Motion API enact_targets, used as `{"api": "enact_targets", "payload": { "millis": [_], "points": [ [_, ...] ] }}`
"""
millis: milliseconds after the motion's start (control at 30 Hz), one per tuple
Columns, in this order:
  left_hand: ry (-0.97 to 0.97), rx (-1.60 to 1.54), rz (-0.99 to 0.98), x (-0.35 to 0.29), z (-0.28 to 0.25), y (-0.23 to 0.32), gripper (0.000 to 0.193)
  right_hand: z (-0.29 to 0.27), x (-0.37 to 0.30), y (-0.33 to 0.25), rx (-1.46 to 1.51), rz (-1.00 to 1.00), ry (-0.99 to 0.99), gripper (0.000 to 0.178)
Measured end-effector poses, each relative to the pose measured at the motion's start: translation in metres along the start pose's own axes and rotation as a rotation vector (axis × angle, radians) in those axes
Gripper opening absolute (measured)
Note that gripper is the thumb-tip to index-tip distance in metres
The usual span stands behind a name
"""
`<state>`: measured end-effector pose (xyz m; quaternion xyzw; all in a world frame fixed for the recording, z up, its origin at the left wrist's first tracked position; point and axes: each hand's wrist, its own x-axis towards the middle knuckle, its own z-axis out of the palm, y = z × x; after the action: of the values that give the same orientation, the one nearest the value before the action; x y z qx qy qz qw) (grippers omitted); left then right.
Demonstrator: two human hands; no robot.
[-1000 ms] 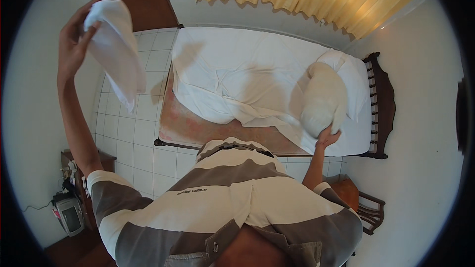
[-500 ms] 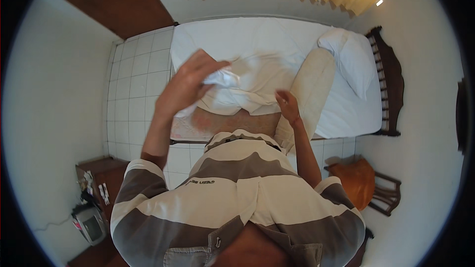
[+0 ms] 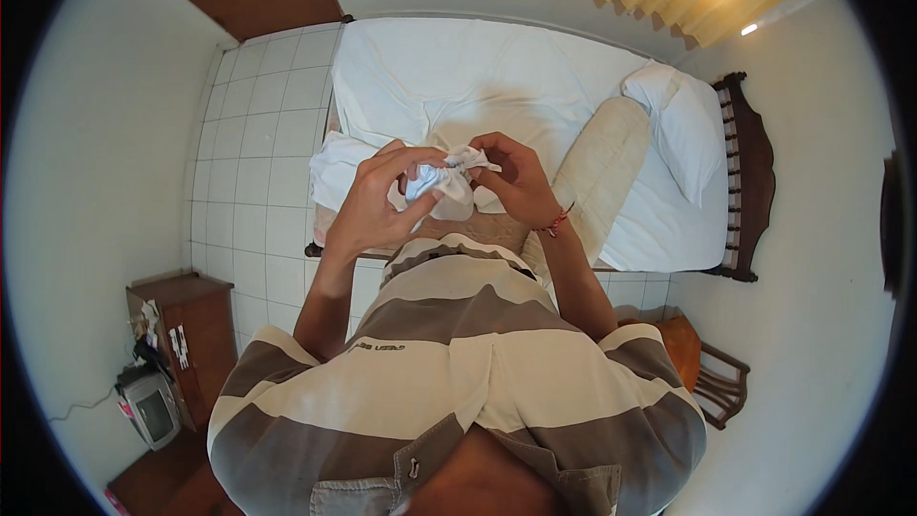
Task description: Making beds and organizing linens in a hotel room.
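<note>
White bunched cloth [image 3: 457, 195]: left hand [image 3: 375, 199] pinches one side, fingers curled; right hand [image 3: 522, 183] pinches other.

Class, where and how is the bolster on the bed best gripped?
The beige bolster is probably best clasped around its near end, coming from the near side of the bed: it is long and rounded, slanting to that edge, while its far end lies by the pillow.
</note>
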<state>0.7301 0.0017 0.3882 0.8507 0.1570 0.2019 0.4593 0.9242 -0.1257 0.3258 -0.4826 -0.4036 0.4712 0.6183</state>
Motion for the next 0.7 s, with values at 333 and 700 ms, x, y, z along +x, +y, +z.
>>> {"api": "enact_targets", "payload": {
  "millis": [333,700],
  "points": [
    [0.396,-0.044,-0.099,0.000,0.020,-0.028,0.021,0.020,0.020,0.007,0.064,0.002,0.125,0.022],
    [0.377,0.074,-0.192,0.005,0.019,-0.037,0.023,0.035,0.021,0.004,-0.132,-0.204,0.389,0.025]
  ]
}}
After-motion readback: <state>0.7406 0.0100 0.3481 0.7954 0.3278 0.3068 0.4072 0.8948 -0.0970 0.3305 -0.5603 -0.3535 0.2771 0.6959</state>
